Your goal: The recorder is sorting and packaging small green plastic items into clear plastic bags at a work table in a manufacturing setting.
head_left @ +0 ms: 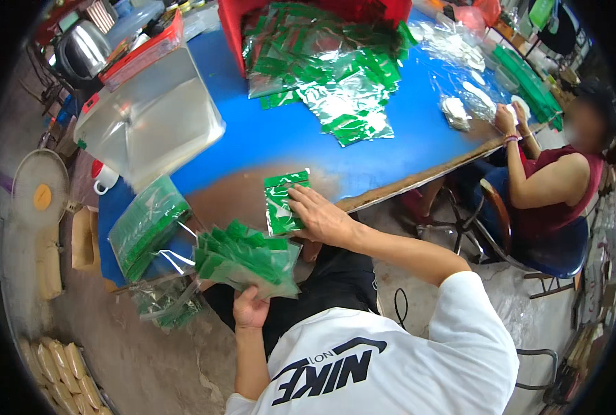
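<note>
In the head view, the person's left hand (pixel 250 309) pinches the near end of a loose fan of flat green-and-clear plastic packets (pixel 242 259), with the thumb on top and the other fingers mostly hidden beneath. The fan is held at the near edge of a blue-topped table (pixel 235 142), in front of the person's body. The right hand (pixel 316 216) lies with its fingers stretched out over a single flat, shiny green packet with a clear window (pixel 278 207), which is over the brown worn patch of the tabletop; the thumb is out of sight, so I cannot tell whether it grips.

Left of the fan sits a thick, neat stack of green-edged clear packets (pixel 145 228). Behind that stands a large translucent plastic box (pixel 159 131), with a red-and-white mug (pixel 104 178) near its left side. At the far side, a heap of glossy green packets (pixel 322 79) spills from an open red bin (pixel 231 31). To the right, a seated co-worker in a dark red sleeveless top (pixel 553 173) handles a white piece (pixel 521 109).
</note>
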